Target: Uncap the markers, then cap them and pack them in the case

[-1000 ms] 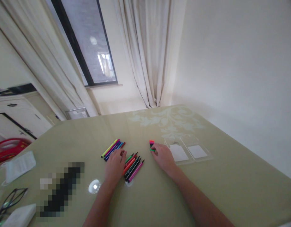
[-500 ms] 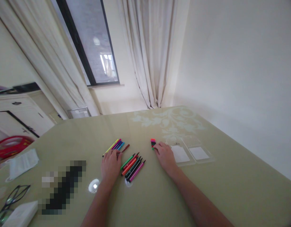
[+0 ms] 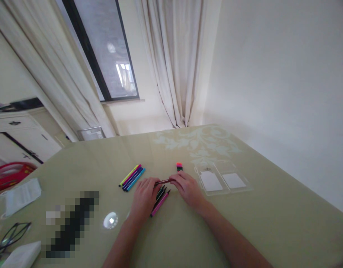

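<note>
A brown-red felt-tip marker (image 3: 163, 182) lies across between my two hands, above a group of markers. My left hand (image 3: 145, 195) is closed around its left part. The fingers of my right hand (image 3: 189, 189) pinch its right end; whether a cap is between them I cannot make out. Below, a pink marker (image 3: 160, 203) and dark markers (image 3: 158, 197) show bare tips; my left hand hides others in that group. Several coloured markers (image 3: 131, 178) lie side by side beyond my left hand. A short row of small coloured caps (image 3: 179, 166) sits just past my right fingers.
An open clear plastic case (image 3: 228, 191) with white inserts (image 3: 212, 181) lies right of my right hand. At the left are a face mask (image 3: 23, 196), glasses (image 3: 13, 236), a white box (image 3: 22, 256) and a blurred dark object (image 3: 73, 227). A wall (image 3: 294, 111) borders the table's right.
My left hand has moved right with the brown-red marker, now over the uncapped group. My right hand has left the lower end of the cap row and come to the marker's end.
</note>
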Available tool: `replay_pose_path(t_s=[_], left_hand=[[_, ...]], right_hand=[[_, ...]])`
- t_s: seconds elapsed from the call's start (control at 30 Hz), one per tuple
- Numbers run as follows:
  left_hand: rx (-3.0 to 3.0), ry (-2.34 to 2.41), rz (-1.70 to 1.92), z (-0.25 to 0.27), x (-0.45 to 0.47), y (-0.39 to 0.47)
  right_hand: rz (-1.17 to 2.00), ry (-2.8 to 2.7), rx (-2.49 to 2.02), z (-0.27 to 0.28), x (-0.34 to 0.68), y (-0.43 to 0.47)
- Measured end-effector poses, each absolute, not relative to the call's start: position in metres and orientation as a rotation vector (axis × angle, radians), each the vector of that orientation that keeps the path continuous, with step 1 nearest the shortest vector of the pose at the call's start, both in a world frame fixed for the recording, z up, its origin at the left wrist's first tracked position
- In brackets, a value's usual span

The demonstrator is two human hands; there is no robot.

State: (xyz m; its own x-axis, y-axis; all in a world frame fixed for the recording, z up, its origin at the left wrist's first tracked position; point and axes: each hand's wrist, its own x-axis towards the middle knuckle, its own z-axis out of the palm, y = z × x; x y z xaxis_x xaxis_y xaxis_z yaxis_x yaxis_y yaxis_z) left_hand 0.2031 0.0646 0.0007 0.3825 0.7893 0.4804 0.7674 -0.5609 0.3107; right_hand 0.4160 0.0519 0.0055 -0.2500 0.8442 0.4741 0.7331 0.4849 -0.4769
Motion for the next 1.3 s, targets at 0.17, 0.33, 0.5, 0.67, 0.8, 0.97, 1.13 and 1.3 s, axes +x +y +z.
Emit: replay_pose_path(t_s=[0.17,0.33,0.5,0.67,0.8,0.97,1.13,1.3], left_hand=[[2.588,1.415,0.791,-0.002,0.210,0.057],[2.438,1.634,0.499,0.002,0.212,0.055],[2.296,1.919,0.410,0.016,0.198,0.062],[2.168,1.989,0.596,0.008,0.177,0.073],[2.181,1.909,0.677,-0.004,0.175,0.077],[2.171,1.944,0.675,-0.007,0.173,0.081],[2.136,2.212,0.704,-0.007,0.156,0.086],[2.124,2.400,0.537,-0.010,0.143,0.087]], right_hand=[[0.119,-2.226,-1.182,-0.001,0.408,0.049],[0.079,-2.236,-1.142,-0.004,0.405,0.048],[0.103,-2.088,-1.209,0.002,0.422,0.055],[0.079,-1.789,-1.453,0.005,0.445,0.066],[0.099,-1.773,-1.586,-0.002,0.450,0.071],[0.126,-1.885,-1.718,-0.001,0.448,0.070],[0.034,-1.886,-1.867,0.006,0.453,0.070],[0.007,-1.902,-1.920,0.007,0.455,0.070]])
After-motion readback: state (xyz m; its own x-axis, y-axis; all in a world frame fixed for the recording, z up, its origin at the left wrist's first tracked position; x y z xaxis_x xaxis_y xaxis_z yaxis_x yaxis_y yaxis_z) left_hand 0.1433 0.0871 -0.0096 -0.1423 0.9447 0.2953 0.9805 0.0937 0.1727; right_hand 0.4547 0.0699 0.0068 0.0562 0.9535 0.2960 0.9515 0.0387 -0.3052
